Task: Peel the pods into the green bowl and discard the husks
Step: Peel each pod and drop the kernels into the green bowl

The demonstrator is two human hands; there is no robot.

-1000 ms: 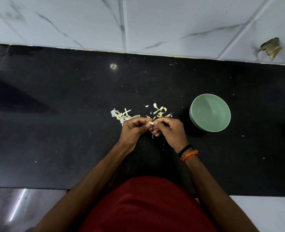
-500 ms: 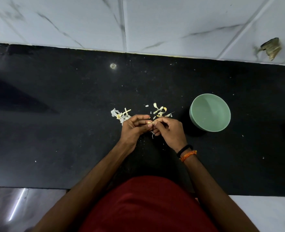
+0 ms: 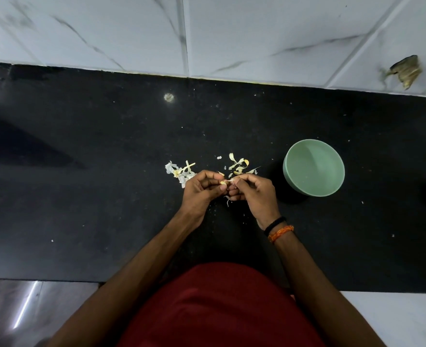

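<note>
My left hand (image 3: 202,190) and my right hand (image 3: 253,194) meet fingertip to fingertip over the black counter (image 3: 81,196). Between them they pinch a small pale pod (image 3: 224,182); a thin strip of husk runs from it to my right fingertips. The green bowl (image 3: 313,146) stands upright to the right of my right hand, a short gap away, and its inside looks bare. Loose husks lie in two small heaps just beyond my hands: a whitish heap (image 3: 180,170) on the left and a yellowish heap (image 3: 239,165) on the right. One husk scrap (image 3: 227,201) lies under my hands.
A white marble-patterned tiled wall (image 3: 232,33) rises behind the counter, with a brown crumpled scrap (image 3: 405,71) on it at the far right. The counter's front edge runs just before my red shirt (image 3: 219,309). Small white crumbs dot the counter.
My fingers have shifted slightly on the pod and a strip of husk now shows between my hands. The bowl and the husk heaps have not moved.
</note>
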